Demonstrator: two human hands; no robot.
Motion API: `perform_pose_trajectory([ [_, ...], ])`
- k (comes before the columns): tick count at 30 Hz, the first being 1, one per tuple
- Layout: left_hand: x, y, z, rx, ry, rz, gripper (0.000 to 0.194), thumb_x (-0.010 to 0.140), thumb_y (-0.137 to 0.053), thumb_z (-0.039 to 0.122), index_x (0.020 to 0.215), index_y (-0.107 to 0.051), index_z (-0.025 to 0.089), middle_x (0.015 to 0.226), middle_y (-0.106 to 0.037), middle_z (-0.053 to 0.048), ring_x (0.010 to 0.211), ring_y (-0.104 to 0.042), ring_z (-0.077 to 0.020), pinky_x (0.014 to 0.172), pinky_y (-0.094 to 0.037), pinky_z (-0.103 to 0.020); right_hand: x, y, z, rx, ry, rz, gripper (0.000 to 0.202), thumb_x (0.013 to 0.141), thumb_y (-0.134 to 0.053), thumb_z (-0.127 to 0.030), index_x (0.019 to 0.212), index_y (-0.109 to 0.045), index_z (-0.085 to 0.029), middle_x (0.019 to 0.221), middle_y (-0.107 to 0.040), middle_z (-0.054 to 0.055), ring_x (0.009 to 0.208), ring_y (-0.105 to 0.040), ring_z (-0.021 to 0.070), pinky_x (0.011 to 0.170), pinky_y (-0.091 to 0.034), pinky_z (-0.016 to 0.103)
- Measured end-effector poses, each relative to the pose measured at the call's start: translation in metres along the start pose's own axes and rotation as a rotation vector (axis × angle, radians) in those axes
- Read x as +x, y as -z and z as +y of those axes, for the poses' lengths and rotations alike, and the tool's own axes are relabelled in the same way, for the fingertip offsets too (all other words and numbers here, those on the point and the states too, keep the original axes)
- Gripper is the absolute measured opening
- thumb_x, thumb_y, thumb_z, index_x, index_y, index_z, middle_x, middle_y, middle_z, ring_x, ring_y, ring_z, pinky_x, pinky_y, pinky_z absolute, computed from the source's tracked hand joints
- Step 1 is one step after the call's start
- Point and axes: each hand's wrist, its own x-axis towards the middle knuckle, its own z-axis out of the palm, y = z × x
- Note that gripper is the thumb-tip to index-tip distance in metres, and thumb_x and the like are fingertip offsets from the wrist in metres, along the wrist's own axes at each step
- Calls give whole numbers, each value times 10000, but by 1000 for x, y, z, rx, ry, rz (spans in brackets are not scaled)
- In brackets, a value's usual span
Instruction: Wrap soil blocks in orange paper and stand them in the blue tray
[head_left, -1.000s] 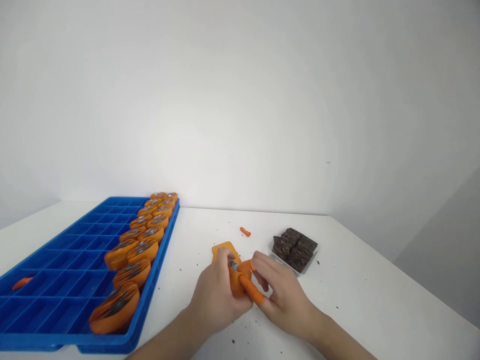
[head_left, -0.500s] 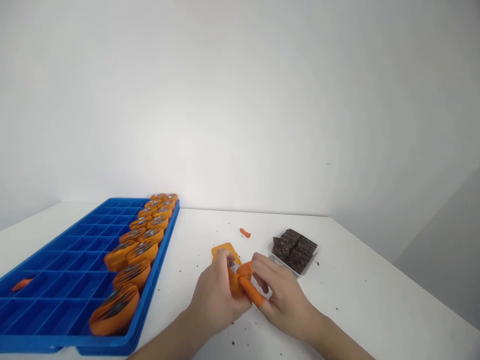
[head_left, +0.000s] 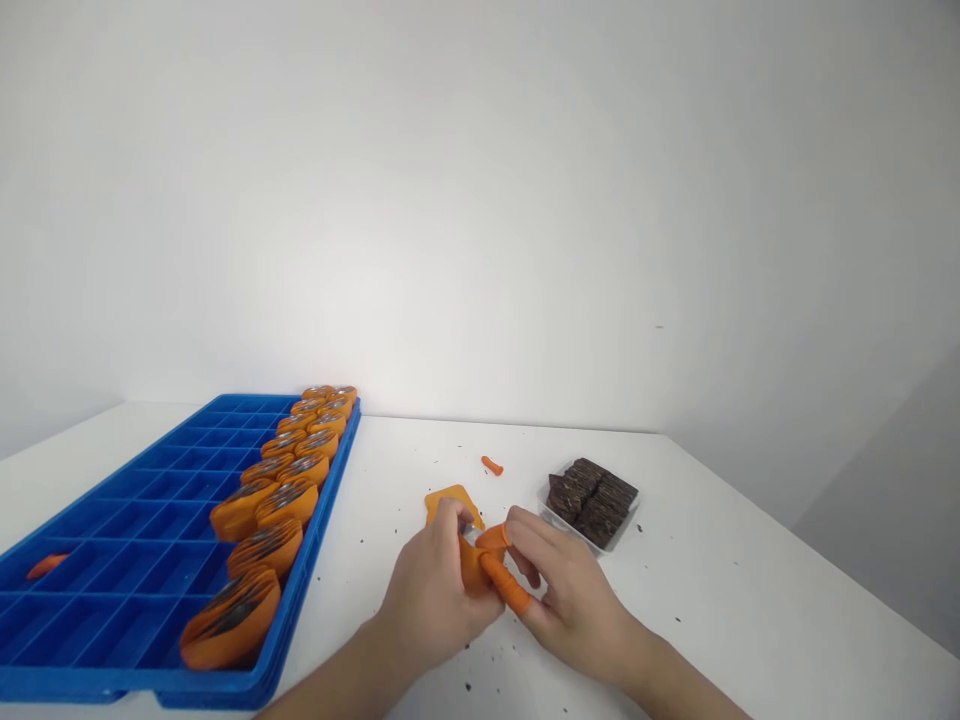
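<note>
An orange packet (head_left: 472,568) is wrapped in the fingers of my left hand (head_left: 431,590), with a bit of shiny material at its top. Orange finger covers sit on the thumb and index finger of my right hand (head_left: 574,600), which pinch the packet's right side. Just behind my left hand, an orange sheet (head_left: 450,496) lies on the table, partly hidden by the fingers. To the right, a clear tray (head_left: 551,515) holds dark brown, flaky pieces (head_left: 592,497).
On the left stands a blue compartment tray (head_left: 289,610), with several orange packets (head_left: 232,620) along its right side and an orange scrap (head_left: 46,566) in a left compartment. An orange finger cover (head_left: 492,466) and dark crumbs lie on the white table (head_left: 720,560).
The whole view has shifted very slightly. Both hands keep nearly the same grip on the orange packet.
</note>
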Motion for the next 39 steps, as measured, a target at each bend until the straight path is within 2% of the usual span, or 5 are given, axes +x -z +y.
perform_pose_trajectory([
  [17, 0, 2, 1, 0, -13, -9, 515, 767, -770, 352, 1145, -432, 262, 893, -666, -2, 724, -638, -233, 671, -430, -331, 2, 1, -1, -7, -12, -12, 244, 1109, -494, -296, 917, -627, -227, 759, -577, 0, 634, -490, 144, 557, -396, 286],
  [28, 1, 1, 2, 21, -22, -30, 402, 791, -755, 273, 1042, -441, 276, 821, -662, 33, 689, -614, -217, 651, -391, -314, 2, 3, -3, -5, -5, -28, 202, 1103, -506, -279, 944, -621, -232, 754, -566, -9, 625, -497, 143, 560, -385, 279],
  [39, 1, 1, 2, 23, -25, -48, 366, 787, -737, 280, 1012, -448, 273, 829, -680, 21, 709, -616, -223, 640, -370, -316, 3, 5, -3, -1, 13, -40, 186, 1098, -504, -260, 937, -595, -237, 736, -575, -20, 608, -498, 138, 547, -363, 278],
])
